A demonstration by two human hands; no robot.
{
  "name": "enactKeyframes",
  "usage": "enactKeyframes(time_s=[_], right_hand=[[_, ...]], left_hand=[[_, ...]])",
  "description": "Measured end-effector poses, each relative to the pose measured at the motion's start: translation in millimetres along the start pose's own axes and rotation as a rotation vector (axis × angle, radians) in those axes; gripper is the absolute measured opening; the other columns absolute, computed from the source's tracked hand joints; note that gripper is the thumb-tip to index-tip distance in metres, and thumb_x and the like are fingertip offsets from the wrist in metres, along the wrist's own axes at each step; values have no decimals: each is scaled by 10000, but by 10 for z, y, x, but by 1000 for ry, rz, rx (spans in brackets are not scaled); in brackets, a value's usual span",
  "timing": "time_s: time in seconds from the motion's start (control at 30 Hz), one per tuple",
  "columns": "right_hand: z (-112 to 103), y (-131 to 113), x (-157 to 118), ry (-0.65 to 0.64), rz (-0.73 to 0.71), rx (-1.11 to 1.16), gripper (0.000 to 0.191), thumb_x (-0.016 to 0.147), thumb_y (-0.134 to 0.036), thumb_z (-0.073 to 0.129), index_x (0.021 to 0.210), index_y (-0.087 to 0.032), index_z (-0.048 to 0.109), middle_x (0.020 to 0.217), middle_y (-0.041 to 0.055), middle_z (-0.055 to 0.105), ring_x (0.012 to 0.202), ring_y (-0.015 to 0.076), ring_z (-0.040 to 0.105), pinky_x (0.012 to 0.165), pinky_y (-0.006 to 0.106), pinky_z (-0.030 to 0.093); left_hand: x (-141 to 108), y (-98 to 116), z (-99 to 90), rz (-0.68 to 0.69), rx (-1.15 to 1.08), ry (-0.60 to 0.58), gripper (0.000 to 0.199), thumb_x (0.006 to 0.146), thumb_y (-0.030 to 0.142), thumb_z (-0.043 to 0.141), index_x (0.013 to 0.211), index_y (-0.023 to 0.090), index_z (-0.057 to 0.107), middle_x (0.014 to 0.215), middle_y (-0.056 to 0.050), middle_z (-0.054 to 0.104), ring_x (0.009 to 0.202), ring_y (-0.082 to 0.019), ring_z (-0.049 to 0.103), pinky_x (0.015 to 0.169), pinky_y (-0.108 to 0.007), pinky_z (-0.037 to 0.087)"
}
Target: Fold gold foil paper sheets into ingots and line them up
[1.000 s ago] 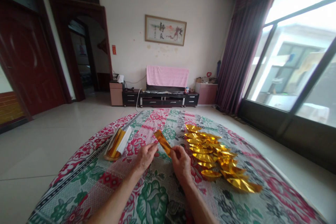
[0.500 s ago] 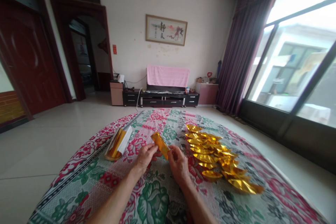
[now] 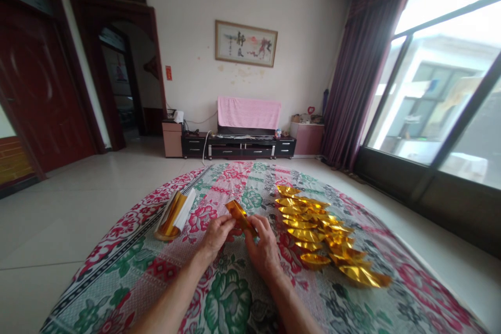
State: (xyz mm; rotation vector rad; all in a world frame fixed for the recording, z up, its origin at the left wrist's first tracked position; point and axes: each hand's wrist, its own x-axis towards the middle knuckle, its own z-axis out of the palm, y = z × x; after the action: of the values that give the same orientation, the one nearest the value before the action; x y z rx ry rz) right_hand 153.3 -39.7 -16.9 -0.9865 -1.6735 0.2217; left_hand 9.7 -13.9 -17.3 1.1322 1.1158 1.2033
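Observation:
A folded strip of gold foil paper (image 3: 237,211) is held between my two hands above the patterned cloth. My left hand (image 3: 216,235) pinches its left edge between thumb and fingers. At the lower right end, my right hand (image 3: 261,244) grips the strip, its fingers lying over the edge. To the right, several boat-shaped gold foil ingots (image 3: 305,224) lie in overlapping rows. Left of my hands is a curled stack of gold foil sheets (image 3: 174,215) with white backing.
The flowered cloth (image 3: 229,302) covers a rounded table. Beyond it, a low black cabinet (image 3: 245,147) stands by the wall, with a pink cloth (image 3: 249,112) above it. A window (image 3: 422,104) and purple curtain (image 3: 352,73) are at the right.
My right hand has shifted slightly left, and its fingers now reach further over the strip. The strip looks narrower and darker at its lower end. My left hand keeps its pinch.

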Motion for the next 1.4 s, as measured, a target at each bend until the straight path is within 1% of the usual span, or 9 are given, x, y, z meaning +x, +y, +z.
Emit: enactKeyframes(time_s=[0.17,0.3,0.43,0.57,0.73,0.9,1.0,1.17,1.4], right_hand=[[6,18,-8,-19,-11,32,200,789,-127,476,941,-187,590,977,71,577,906,159,557,802,274,468],[-12,-3,-7,-46,20,49,169,825,-180,463,900,-192,614,976,66,587,892,151,567,805,261,466],[-36,-21,-3,-68,60,47,238,867,-237,417,859,-197,651,952,54,609,888,144,582,815,244,458],[-39,-5,-3,-70,88,58,289,878,-248,387,826,-198,667,979,47,621,904,142,590,824,233,450],[-34,7,-3,-92,105,90,241,854,-236,423,787,-190,649,1011,59,614,925,150,587,836,239,442],[-26,5,-8,-89,75,108,172,809,-186,459,792,-191,630,994,59,603,907,147,579,827,242,444],[-19,-8,-6,-78,59,95,163,784,-164,466,790,-192,627,928,50,614,840,140,585,769,234,462],[-9,-21,-3,-44,30,62,143,741,-151,499,791,-193,627,849,30,614,755,129,584,682,215,470],[11,30,-22,-55,44,64,125,749,-163,506,808,-193,612,821,26,593,757,136,574,693,225,460]], left_hand=[[0,7,14,18,8,-7,293,695,377,590,861,142,646,790,-43,708,669,-171,658,519,-212,404],[-26,46,25,22,12,-27,294,697,382,583,857,145,650,803,-43,710,662,-169,655,523,-216,408],[-49,83,29,26,52,-41,324,705,404,578,891,152,662,819,-47,712,687,-172,653,545,-221,424],[-59,83,17,41,87,-72,341,717,419,564,919,162,661,854,-47,712,689,-168,648,553,-222,427],[-62,71,4,57,112,-110,337,711,436,573,889,165,667,837,-41,710,695,-170,644,565,-223,431],[-57,67,8,92,106,-132,283,714,382,563,860,170,681,764,-22,697,664,-156,617,565,-220,420],[-58,61,12,121,98,-138,281,713,362,553,848,156,689,703,-18,678,623,-143,584,549,-216,405],[-70,64,19,116,122,-140,271,711,351,543,818,150,690,629,4,640,538,-111,515,508,-200,367],[-55,23,3,129,58,-170,226,703,272,531,832,160,679,663,10,647,555,-107,512,526,-195,378]])
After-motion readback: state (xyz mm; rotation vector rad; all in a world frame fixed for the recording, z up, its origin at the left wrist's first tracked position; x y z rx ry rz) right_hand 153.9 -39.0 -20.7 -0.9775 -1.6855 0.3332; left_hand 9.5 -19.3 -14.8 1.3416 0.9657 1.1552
